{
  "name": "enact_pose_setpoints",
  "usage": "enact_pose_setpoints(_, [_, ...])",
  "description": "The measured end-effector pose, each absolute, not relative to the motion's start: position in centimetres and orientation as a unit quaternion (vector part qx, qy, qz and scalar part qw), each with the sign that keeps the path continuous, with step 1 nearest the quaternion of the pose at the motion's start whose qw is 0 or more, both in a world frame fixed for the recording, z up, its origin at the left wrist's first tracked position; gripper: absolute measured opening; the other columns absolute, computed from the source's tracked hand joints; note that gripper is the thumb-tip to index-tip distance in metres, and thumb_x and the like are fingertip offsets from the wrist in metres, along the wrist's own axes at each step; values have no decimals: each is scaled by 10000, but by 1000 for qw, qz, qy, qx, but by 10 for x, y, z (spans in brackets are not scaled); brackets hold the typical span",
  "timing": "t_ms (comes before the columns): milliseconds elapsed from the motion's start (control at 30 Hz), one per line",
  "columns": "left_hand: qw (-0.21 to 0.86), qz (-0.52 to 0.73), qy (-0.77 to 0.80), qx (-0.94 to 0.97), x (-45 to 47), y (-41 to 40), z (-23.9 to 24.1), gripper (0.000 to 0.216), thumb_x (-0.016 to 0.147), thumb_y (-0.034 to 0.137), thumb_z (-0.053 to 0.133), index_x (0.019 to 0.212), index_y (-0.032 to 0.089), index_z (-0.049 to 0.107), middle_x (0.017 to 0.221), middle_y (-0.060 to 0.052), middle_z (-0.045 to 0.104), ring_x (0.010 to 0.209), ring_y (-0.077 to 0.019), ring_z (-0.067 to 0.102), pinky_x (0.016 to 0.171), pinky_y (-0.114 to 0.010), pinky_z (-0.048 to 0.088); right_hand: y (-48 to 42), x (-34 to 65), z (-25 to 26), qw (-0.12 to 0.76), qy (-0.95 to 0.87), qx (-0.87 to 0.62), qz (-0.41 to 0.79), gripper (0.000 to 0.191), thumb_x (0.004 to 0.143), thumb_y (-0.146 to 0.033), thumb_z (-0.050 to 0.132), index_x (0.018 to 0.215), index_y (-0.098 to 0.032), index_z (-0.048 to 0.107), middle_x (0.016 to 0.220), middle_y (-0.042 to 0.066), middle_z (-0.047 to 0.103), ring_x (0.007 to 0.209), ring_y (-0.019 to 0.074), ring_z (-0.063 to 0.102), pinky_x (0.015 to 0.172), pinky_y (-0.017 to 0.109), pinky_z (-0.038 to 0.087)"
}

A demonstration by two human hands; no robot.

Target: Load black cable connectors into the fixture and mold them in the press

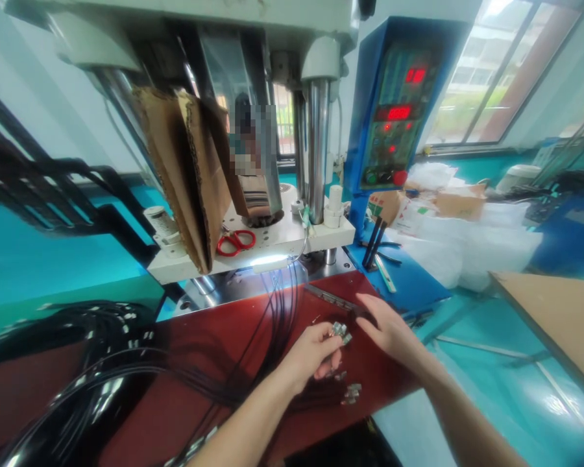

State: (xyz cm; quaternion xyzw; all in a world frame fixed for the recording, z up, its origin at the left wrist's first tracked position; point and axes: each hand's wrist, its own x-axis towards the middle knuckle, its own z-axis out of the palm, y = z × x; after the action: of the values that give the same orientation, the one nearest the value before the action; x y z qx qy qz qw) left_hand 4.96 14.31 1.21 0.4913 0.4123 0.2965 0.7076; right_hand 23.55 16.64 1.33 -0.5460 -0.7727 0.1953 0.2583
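Left hand low over the red worktop, grip clamped on a small bunch of metal connectors pinched at the fingertips, shiny ends poking up and to the right. Right hand just beside, fingers stretched flat toward the same bunch, tips near or touching it; cannot tell which, and cannot tell whether that grip holds anything. More loose connector ends lying on the worktop just below the left hand, near the front edge. Black cables running from the held bunch up toward the machine and sweeping left into a thick coil on the worktop's left side. A dark flat bar lying on the worktop just above both hands.

Behind, a press machine with steel columns and a white platform carrying red-handled scissors and folded cardboard. To the right, a blue control box with red digits lit. Further right, white plastic bags and a brown board over the teal floor.
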Motion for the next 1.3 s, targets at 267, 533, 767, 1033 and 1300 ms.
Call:
enact_pose_setpoints(267, [751,268,386,463,45,148,8,306,710,415,554,762,114,540,439,44,464,288,-34,312,294,-162,180,145,241,6,29,-812,-583,21,182,666,-93,435,825,-146,506,791,99,589,746,238,571,640,313,396])
enact_pose_setpoints(533, [779,255,374,433,43,150,15,269,617,352,643,642,136,484,514,34,469,349,-34,350,303,-158,187,130,237,-2,283,-578,-530,552,105,670,-144,385,753,-205,406,429,-101,393,266,78,341,273,182,204])
enact_pose_setpoints(767, [606,268,496,561,60,143,7,105,627,239,546,665,157,491,478,59,462,356,-51,358,354,-179,255,115,202,3,483,-434,-491,580,279,837,-454,382,798,-188,458,399,-90,419,247,75,332,256,182,246])
enact_pose_setpoints(1033, [507,285,493,647,68,140,3,78,613,218,533,598,143,549,560,27,535,533,-105,471,510,-207,339,112,200,0,481,-452,-520,543,359,856,-423,373,1019,-140,523,369,-86,413,262,65,325,266,155,245])
enact_pose_setpoints(1300, [538,280,496,622,69,140,7,87,610,206,534,583,136,579,531,23,546,492,-99,455,492,-214,323,114,198,-8,460,-486,-533,517,415,865,-406,355,1149,-127,475,403,-83,422,275,65,347,266,153,269])
